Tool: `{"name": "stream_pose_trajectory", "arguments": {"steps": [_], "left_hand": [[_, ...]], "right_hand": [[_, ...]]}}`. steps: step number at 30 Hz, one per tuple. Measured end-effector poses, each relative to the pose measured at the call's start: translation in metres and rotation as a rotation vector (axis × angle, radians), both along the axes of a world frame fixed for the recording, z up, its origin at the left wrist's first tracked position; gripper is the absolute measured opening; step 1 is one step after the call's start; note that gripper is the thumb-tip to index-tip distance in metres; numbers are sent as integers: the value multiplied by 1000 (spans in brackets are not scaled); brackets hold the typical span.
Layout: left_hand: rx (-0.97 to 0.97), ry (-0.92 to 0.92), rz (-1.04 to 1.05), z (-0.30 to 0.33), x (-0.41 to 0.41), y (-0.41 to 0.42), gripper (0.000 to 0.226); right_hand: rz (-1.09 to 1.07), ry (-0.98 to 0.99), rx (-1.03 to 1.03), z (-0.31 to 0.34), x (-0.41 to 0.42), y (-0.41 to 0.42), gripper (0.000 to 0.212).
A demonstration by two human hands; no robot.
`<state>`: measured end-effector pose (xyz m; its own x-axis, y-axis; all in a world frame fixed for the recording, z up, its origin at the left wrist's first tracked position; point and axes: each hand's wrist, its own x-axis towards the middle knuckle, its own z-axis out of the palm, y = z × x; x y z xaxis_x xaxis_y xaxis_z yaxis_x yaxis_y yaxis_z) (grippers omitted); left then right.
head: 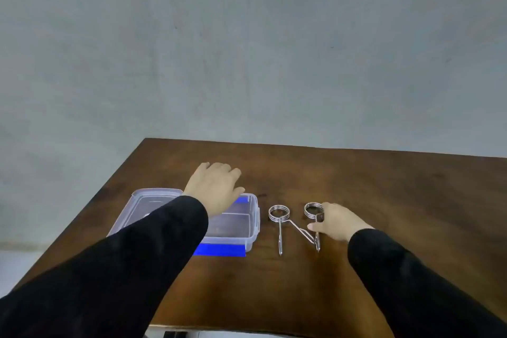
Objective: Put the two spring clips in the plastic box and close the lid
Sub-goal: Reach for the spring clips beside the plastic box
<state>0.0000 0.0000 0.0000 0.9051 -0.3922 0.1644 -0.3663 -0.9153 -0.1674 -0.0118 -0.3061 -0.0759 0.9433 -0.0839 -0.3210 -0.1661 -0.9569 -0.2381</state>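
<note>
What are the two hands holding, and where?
Right hand touches the right spring clip by its coil; a grip isn't clear. Left hand holds nothing.

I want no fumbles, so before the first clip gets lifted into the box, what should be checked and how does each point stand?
1. Box open: ok. The plastic box shows its bare inside, with the lid lying at its left.
2. Box steadied: cannot tell. The left hand is over its far edge, contact unclear.
3. Grip on a clip: cannot tell. The right hand touches the right spring clip, but a closed hold is not visible.
4. Clips separate: not ok. The left spring clip has a handle reaching the right clip's handles.
5. Path to the box: ok. Only bare table lies between.
</note>
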Motion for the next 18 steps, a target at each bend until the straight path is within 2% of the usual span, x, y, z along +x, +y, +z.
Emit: {"name": "stream_pose_trajectory", "arguments": {"steps": [7, 11, 13, 18], "left_hand": [[-128, -26, 118, -21, 11, 51, 40], [-177, -45, 205, -35, 17, 93, 41], [-179, -37, 261, -47, 20, 116, 42], [-224, 68, 361, -80, 15, 161, 42]], "right_hand": [[-175, -120, -15, -27, 12, 6, 58], [-231, -224, 17, -36, 18, 4, 29], [-229, -260, 33, -36, 19, 4, 24], [-183, -438, 234, 3, 27, 26, 15]]}}
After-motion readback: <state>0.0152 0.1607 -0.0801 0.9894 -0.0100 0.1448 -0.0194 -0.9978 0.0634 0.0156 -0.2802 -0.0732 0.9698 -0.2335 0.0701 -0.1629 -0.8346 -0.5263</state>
